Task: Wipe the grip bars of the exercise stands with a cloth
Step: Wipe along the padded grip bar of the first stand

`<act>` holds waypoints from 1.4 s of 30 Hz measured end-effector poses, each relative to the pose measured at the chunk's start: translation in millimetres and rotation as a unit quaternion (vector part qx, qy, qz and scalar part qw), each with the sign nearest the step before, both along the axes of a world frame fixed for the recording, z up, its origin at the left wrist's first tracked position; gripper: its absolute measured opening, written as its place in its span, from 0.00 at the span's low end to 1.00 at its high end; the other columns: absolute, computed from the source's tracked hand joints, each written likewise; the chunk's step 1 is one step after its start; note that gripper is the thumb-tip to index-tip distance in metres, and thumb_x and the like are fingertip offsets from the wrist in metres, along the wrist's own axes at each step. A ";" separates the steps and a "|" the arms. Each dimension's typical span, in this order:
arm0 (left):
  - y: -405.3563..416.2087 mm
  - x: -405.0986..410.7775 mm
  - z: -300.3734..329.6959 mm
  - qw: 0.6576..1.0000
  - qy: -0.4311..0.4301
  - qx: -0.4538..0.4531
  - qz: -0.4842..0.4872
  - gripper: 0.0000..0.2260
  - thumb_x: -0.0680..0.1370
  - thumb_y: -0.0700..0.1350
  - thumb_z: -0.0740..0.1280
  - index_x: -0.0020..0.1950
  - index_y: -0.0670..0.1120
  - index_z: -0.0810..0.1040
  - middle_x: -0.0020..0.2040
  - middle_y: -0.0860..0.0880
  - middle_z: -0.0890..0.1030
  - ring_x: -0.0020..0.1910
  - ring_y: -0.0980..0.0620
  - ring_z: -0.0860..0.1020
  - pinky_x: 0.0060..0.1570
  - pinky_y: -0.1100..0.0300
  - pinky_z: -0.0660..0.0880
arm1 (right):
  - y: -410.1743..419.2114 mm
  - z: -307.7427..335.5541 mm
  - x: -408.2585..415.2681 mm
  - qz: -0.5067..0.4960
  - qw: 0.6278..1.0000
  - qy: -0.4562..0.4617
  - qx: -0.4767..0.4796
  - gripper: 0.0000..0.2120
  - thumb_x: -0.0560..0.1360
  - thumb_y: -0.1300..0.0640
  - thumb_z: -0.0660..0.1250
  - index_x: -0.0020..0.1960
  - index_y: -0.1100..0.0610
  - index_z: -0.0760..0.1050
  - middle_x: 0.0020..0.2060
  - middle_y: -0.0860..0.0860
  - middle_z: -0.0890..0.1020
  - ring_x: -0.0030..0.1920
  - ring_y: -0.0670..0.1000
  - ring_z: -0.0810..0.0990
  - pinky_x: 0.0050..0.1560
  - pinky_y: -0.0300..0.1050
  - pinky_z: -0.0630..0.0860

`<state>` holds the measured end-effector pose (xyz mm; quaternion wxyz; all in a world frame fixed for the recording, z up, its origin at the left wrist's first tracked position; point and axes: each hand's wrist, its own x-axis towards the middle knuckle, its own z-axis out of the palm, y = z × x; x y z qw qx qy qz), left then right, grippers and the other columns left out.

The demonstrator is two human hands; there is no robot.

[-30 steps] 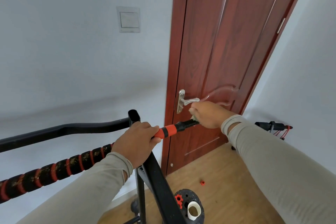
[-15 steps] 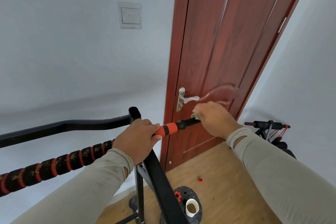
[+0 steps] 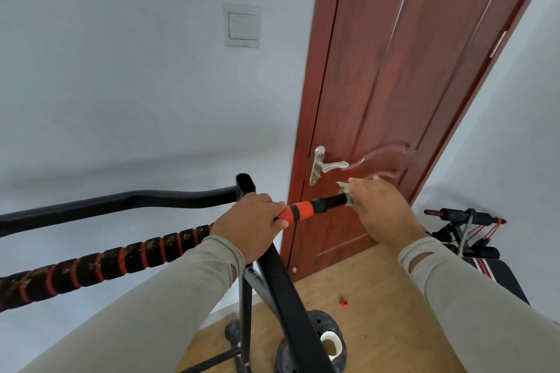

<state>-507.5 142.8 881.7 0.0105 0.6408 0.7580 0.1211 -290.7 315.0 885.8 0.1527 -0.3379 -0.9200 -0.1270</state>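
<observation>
While the left hand (image 3: 247,218) is gripping the bar (image 3: 306,210), its fingers are curling round it. The right hand (image 3: 381,209) is clamping a cloth (image 3: 345,192) on the bar's end.

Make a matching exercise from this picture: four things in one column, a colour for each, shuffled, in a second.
Things:
1. door
2. cloth
3. wall switch
4. floor

Colours:
A. pale green
B. light wood
C. reddish brown
D. grey-white

Pairs: 1-C, 2-A, 3-D, 4-B
</observation>
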 end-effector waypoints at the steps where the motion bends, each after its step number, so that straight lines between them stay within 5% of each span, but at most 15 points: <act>1: -0.4 -0.4 -0.1 1.000 0.002 -0.001 -0.001 0.15 0.84 0.56 0.58 0.65 0.50 0.75 0.51 0.52 0.76 0.51 0.52 0.71 0.59 0.53 0.73 | 2.5 5.6 2.4 -0.031 1.000 0.003 -0.003 0.05 0.81 0.56 0.66 0.48 0.45 0.74 0.43 0.43 0.81 0.44 0.48 0.77 0.60 0.52 0.77; 4: -2.1 -1.1 1.4 1.000 -0.009 -0.012 0.000 0.15 0.84 0.55 0.59 0.65 0.48 0.75 0.52 0.50 0.78 0.52 0.51 0.73 0.59 0.51 0.74 | -8.4 22.9 -7.8 0.000 0.989 0.132 -0.065 0.16 0.83 0.55 0.60 0.38 0.43 0.67 0.33 0.41 0.75 0.37 0.46 0.73 0.46 0.53 0.76; 8: -20.6 -3.6 23.2 0.999 -0.045 -0.003 -0.004 0.22 0.82 0.57 0.62 0.74 0.50 0.70 0.65 0.50 0.77 0.65 0.48 0.74 0.68 0.49 0.71 | -45.0 39.9 -35.7 0.041 0.930 0.290 -0.221 0.13 0.84 0.53 0.58 0.46 0.46 0.78 0.44 0.45 0.82 0.46 0.47 0.80 0.50 0.47 0.77; 13: -110.2 -54.4 51.3 0.991 -0.074 0.080 0.078 0.27 0.78 0.63 0.66 0.75 0.58 0.69 0.69 0.59 0.74 0.68 0.57 0.72 0.70 0.57 0.68 | -88.4 50.9 -51.1 0.086 0.840 0.367 -0.391 0.13 0.86 0.55 0.59 0.51 0.51 0.81 0.35 0.52 0.83 0.31 0.42 0.80 0.35 0.35 0.79; 16: -168.4 -87.1 52.0 0.982 -0.065 0.063 0.165 0.31 0.75 0.66 0.66 0.76 0.59 0.68 0.70 0.60 0.73 0.66 0.58 0.72 0.70 0.58 0.68 | -95.3 41.7 -65.2 0.088 0.827 0.388 -0.397 0.12 0.85 0.54 0.60 0.53 0.50 0.83 0.37 0.46 0.85 0.36 0.40 0.82 0.39 0.32 0.77; 21: -226.1 -111.2 41.6 0.973 -0.021 -0.009 0.229 0.37 0.71 0.71 0.66 0.78 0.60 0.63 0.74 0.60 0.69 0.71 0.57 0.68 0.71 0.57 0.66 | -120.3 44.0 -104.0 0.153 0.809 0.358 -0.440 0.11 0.85 0.52 0.60 0.54 0.47 0.83 0.35 0.48 0.84 0.34 0.48 0.82 0.41 0.49 0.80; 25: -243.8 -122.2 30.9 0.974 -0.002 -0.029 0.226 0.37 0.71 0.72 0.65 0.77 0.60 0.65 0.73 0.61 0.69 0.72 0.56 0.68 0.72 0.57 0.65 | -157.3 36.8 -132.5 0.249 0.860 0.205 -0.396 0.12 0.86 0.53 0.59 0.46 0.47 0.77 0.33 0.46 0.80 0.33 0.45 0.80 0.38 0.45 0.80; 27: -247.9 -127.8 23.4 0.977 -0.004 -0.024 0.210 0.29 0.72 0.70 0.66 0.71 0.61 0.71 0.66 0.64 0.73 0.66 0.57 0.71 0.69 0.55 0.70 | -169.4 25.1 -137.9 0.262 0.912 0.064 -0.310 0.10 0.85 0.48 0.58 0.58 0.47 0.77 0.45 0.44 0.83 0.46 0.47 0.81 0.52 0.50 0.78; 29: -249.8 -134.2 16.9 0.981 -0.007 -0.003 0.194 0.19 0.73 0.67 0.66 0.61 0.62 0.75 0.54 0.65 0.75 0.56 0.60 0.73 0.59 0.57 0.75 | -169.2 20.4 -135.9 0.237 0.947 -0.019 -0.214 0.26 0.83 0.42 0.60 0.78 0.49 0.64 0.64 0.45 0.79 0.66 0.50 0.75 0.74 0.48 0.64; 32: -251.3 -139.7 9.3 0.985 -0.007 0.015 0.173 0.15 0.75 0.65 0.67 0.57 0.61 0.76 0.49 0.63 0.75 0.51 0.60 0.72 0.50 0.64 0.70 | -166.8 24.9 -132.7 0.218 0.963 -0.041 -0.156 0.36 0.78 0.39 0.68 0.80 0.50 0.59 0.72 0.45 0.73 0.74 0.49 0.67 0.79 0.46 0.48; 35: -254.8 -145.5 6.0 0.989 -0.008 0.025 0.147 0.16 0.75 0.66 0.65 0.60 0.61 0.77 0.49 0.63 0.75 0.51 0.60 0.72 0.50 0.65 0.68 | -167.6 21.7 -133.8 0.229 0.966 -0.036 -0.111 0.26 0.79 0.49 0.70 0.75 0.51 0.69 0.70 0.47 0.76 0.71 0.50 0.72 0.78 0.48 0.58; 38: -258.3 -152.7 3.6 0.991 -0.008 0.023 0.131 0.18 0.77 0.65 0.65 0.64 0.60 0.76 0.52 0.62 0.75 0.53 0.59 0.72 0.53 0.63 0.69 | -171.4 21.0 -133.3 0.223 0.969 -0.024 -0.101 0.21 0.79 0.56 0.69 0.71 0.53 0.76 0.63 0.49 0.77 0.61 0.52 0.75 0.64 0.51 0.75; 42: -258.3 -155.9 -1.3 0.992 -0.011 0.042 0.119 0.20 0.77 0.66 0.63 0.65 0.59 0.76 0.52 0.62 0.75 0.52 0.58 0.72 0.55 0.61 0.71 | -181.8 26.7 -138.2 0.152 0.981 0.014 -0.116 0.20 0.83 0.56 0.61 0.75 0.54 0.72 0.58 0.50 0.80 0.57 0.53 0.77 0.59 0.52 0.77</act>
